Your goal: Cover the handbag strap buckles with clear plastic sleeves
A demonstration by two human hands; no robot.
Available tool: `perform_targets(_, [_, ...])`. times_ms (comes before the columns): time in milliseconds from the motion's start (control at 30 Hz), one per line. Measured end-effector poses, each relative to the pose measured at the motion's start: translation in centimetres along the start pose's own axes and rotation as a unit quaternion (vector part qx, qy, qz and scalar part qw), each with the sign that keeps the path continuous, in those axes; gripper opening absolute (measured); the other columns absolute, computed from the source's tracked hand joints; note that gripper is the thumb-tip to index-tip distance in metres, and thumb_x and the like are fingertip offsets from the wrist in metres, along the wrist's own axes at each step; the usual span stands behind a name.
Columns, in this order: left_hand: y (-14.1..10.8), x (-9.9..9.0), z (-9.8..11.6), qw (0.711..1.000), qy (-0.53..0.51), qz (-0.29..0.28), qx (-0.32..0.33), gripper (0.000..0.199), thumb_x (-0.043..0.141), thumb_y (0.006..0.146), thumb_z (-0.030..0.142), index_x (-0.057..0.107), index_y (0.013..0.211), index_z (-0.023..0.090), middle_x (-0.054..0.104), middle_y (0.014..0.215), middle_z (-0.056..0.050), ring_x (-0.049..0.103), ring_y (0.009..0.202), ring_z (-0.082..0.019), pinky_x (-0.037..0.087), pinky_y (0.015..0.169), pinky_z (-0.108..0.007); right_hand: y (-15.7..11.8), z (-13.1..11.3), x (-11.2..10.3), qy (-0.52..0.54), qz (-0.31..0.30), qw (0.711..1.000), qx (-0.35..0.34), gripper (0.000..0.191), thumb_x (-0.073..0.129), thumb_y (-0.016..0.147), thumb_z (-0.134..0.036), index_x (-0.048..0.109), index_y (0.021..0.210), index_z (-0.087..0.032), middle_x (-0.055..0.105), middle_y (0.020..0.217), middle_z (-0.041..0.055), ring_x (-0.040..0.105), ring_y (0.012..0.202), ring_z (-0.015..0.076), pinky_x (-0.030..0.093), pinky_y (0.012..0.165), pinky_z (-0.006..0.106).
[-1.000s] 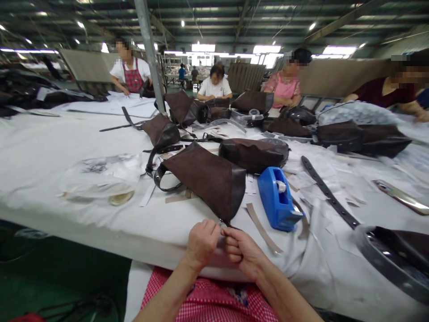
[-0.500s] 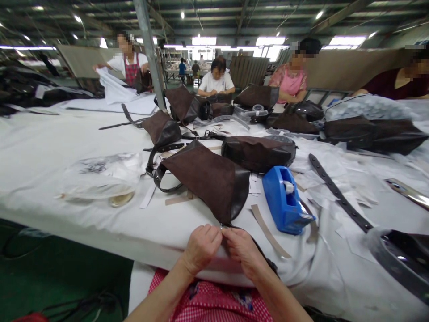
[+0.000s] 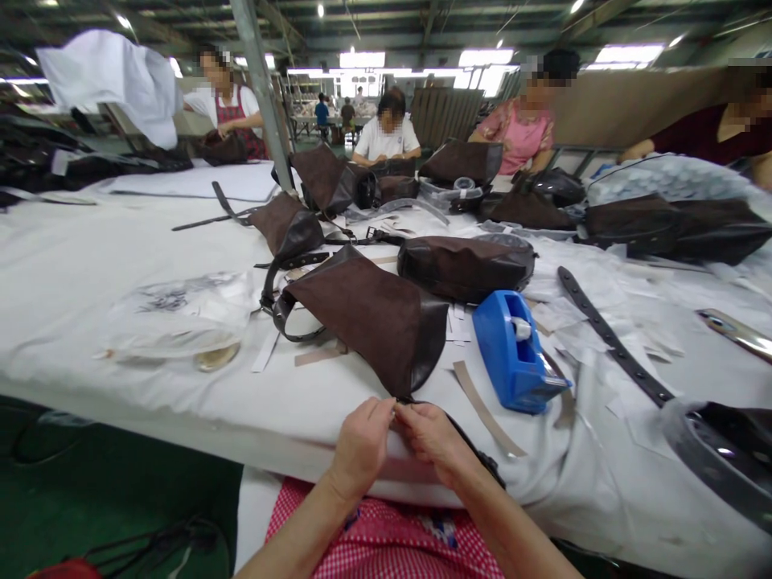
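A dark brown bag point(image 3: 367, 310) with black ends lies on the white-covered table, its near tip pointing at my hands. At that tip, by the table's front edge, my left hand point(image 3: 363, 441) is closed in a pinch. My right hand point(image 3: 429, 438) is pinched against it from the right. Between the fingertips is a small metallic piece, too small to name. A black strap point(image 3: 470, 444) runs from the bag's tip behind my right hand. The blue tape dispenser point(image 3: 512, 354) stands right of the bag, with a tan strip point(image 3: 486, 408) beside it.
More brown bags point(image 3: 464, 268) lie beyond. A clear plastic bag point(image 3: 181, 310) is at the left. On the right are a studded black strap point(image 3: 609, 338) and a phone point(image 3: 736, 331). A metal post point(image 3: 259, 96) rises at the back; several people work across the table.
The view has tilted slightly down. My hands remain pinched together at the bag's tip. At the far left, a white sheet has gone up into the air, out of a person's hands.
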State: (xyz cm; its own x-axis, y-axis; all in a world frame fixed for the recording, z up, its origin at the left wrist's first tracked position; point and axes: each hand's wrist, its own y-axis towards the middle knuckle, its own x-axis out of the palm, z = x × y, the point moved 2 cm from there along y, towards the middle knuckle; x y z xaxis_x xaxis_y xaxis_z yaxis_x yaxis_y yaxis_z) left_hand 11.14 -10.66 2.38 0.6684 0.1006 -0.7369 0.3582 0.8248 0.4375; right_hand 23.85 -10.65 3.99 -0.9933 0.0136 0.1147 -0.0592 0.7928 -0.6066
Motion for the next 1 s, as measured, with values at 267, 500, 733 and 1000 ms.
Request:
perform_targets(267, [1.4,-0.2,-0.3,0.846,-0.370,-0.076,-0.376,0.018,0.055,0.072,0.026,0.066,0.078,0.014,0.061,0.062,0.000,0.049,0.052,-0.011,0.042,0.052,-0.023,-0.3,-0.2,-0.5,0.017,-0.051,0.999,0.003,0.031,0.066,0.060,-0.044,0.049,0.063,-0.018,0.025,0.044,-0.0136,0.013,0.038,0.0018,0.004,0.040,0.022])
perform_targets(500, [1.8,-1.0,0.5,0.870,-0.336,-0.048,-0.357,0.021,0.054,0.073,0.030,0.065,0.081,0.014,0.061,0.064,-0.001,0.054,0.059,-0.014,0.041,0.054,-0.023,-0.2,0.3,-0.2,0.014,0.002,1.000,-0.018,0.036,0.065,0.060,-0.051,0.047,0.065,-0.019,0.025,0.044,-0.0135,0.017,0.038,0.0025,0.008,0.039,0.021])
perform_targets(733, [2.1,-2.0,2.5,0.981,-0.113,-0.022,-0.153,0.022,0.044,0.086,0.019,0.065,0.081,0.017,0.063,0.077,-0.005,0.058,0.077,-0.018,0.041,0.072,-0.029,-0.3,0.9,-0.3,0.126,0.030,0.991,-0.040,0.039,0.075,0.052,-0.043,0.053,0.070,-0.016,0.035,0.048,-0.0116,0.019,0.039,0.0014,0.010,0.038,0.019])
perform_targets(1000, [0.7,-1.3,2.9,0.934,-0.241,0.036,-0.261,0.011,0.048,0.084,0.022,0.052,0.095,0.020,0.064,0.075,0.000,0.059,0.072,-0.015,0.043,0.069,-0.026,-0.2,0.8,0.1,0.340,-0.101,0.934,0.029,0.026,0.072,0.049,-0.013,0.063,0.073,-0.008,0.035,0.047,-0.0122,0.015,0.039,-0.0014,0.009,0.035,0.013])
